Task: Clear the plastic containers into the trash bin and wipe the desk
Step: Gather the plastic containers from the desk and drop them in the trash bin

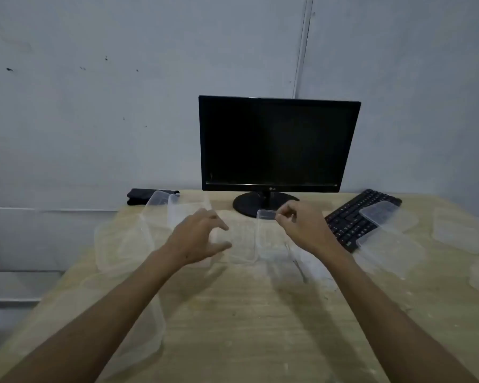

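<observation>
1. On a pale wooden desk (pixel 260 322) against a grey wall: a scatter of clear, thin plastic food containers, hard to separate from one another in the dim light.
2. Mid-desk, just before the monitor stand: a clear rectangular plastic container (pixel 266 236), rim pinched at its far edge between thumb and fingertips of the right hand (pixel 302 228).
3. Left hand (pixel 197 239): fingers curled and spread apart, hovering at the near-left side of that same container; contact not discernible, nothing clearly gripped.
4. Far left of the desk: more clear plastic tubs (pixel 161 208), stacked or tilted against each other, one overhanging the left edge.
5. Near left edge: a further transparent tub (pixel 138 335), partly behind the left forearm.
6. Right side: a black computer keyboard (pixel 354 219) lying at an angle, with a clear plastic lid (pixel 379 212) resting across its keys and another clear container (pixel 390 250) just beside its near end.
7. Far right: additional transparent containers (pixel 459 230) near the desk edge.
8. Behind the hands: a black flat-screen monitor (pixel 277 145), screen dark, on a round base.
9. Back-left corner: a folded dark cloth (pixel 141 196), touching the tubs.
10. Trash bin: out of view.
</observation>
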Tool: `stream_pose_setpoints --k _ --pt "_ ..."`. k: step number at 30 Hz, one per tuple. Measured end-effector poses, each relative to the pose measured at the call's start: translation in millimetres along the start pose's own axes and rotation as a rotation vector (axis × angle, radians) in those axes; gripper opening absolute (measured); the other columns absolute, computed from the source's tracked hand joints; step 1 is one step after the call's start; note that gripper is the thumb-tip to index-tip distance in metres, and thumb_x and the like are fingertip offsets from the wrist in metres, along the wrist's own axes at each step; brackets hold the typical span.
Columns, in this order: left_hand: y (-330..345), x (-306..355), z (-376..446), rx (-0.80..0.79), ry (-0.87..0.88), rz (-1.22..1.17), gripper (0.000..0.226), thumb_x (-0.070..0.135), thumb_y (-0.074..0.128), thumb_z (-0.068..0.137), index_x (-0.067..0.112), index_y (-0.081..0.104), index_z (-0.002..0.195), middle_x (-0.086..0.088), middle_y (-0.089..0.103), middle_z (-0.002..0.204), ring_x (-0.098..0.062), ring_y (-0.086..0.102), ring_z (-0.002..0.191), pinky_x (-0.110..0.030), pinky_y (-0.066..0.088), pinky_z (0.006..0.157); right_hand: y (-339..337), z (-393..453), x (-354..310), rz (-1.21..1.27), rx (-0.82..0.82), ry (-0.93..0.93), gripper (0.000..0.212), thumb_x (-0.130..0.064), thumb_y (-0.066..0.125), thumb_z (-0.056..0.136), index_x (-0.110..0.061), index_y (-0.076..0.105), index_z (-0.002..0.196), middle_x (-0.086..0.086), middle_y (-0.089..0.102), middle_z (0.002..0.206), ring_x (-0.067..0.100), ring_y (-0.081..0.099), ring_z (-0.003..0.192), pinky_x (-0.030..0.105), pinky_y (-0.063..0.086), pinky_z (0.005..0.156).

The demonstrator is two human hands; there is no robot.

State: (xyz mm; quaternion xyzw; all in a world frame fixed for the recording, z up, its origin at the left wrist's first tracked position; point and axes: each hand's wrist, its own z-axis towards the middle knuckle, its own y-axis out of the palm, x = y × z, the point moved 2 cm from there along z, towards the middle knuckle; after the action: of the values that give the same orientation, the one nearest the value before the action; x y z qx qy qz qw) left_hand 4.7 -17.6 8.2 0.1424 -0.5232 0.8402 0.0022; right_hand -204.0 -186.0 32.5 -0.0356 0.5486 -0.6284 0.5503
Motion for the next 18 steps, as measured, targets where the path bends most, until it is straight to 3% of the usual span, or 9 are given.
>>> stream_pose_setpoints --k 3,6,9,13,18 --pt "16.1 11.3 6.5 -0.148 0.172 0.132 0.053 0.059 0.077 0.081 0.029 0.073 0.124 0.009 0.066 0.126 -0.012 0.054 0.121 -0.033 0.045 0.101 9.0 2.6 36.6 -0.111 -0.012 0.292 0.021 -0.029 0.069 0.097 -0.015 0.064 0.112 0.003 0.066 0.108 0.021 0.064 0.098 0.037 0.053 0.081" --pt "27.8 18.5 15.0 -0.241 0.182 0.195 0.05 0.053 0.078 0.081 0.029 0.073 0.124 0.009 0.068 0.127 -0.012 0.057 0.118 -0.033 0.043 0.104 19.0 -0.8 64.4 -0.163 -0.072 0.481 0.038 -0.035 0.069 0.095 -0.005 0.055 0.115 0.013 0.063 0.108 0.031 0.063 0.095 0.037 0.048 0.073" --pt "29.7 19.0 22.7 -0.278 0.174 0.229 0.044 0.049 0.081 0.081 0.029 0.075 0.12 0.011 0.07 0.122 -0.011 0.06 0.111 -0.033 0.044 0.104 24.8 1.4 75.1 -0.158 -0.1 0.51 0.034 -0.034 0.072 0.093 -0.004 0.061 0.104 0.014 0.066 0.1 0.031 0.064 0.088 0.035 0.048 0.07" --pt "28.5 20.2 29.1 -0.328 0.159 0.211 0.039 0.04 0.079 0.087 0.029 0.072 0.124 0.011 0.067 0.125 -0.011 0.06 0.113 -0.028 0.044 0.095 27.5 7.3 76.6 -0.135 -0.115 0.486 0.022 -0.021 0.074 0.091 -0.005 0.064 0.08 0.008 0.061 0.071 0.028 0.064 0.07 0.04 0.056 0.071" --pt "24.5 14.8 35.9 -0.325 0.109 0.186 0.027 0.031 0.077 0.09 0.029 0.075 0.117 0.012 0.068 0.117 -0.01 0.063 0.108 -0.024 0.048 0.082 25.0 8.9 78.3 -0.025 -0.124 0.542 0.026 -0.015 0.071 0.093 0.007 0.07 0.079 0.016 0.071 0.071 0.027 0.071 0.064 0.039 0.063 0.064"
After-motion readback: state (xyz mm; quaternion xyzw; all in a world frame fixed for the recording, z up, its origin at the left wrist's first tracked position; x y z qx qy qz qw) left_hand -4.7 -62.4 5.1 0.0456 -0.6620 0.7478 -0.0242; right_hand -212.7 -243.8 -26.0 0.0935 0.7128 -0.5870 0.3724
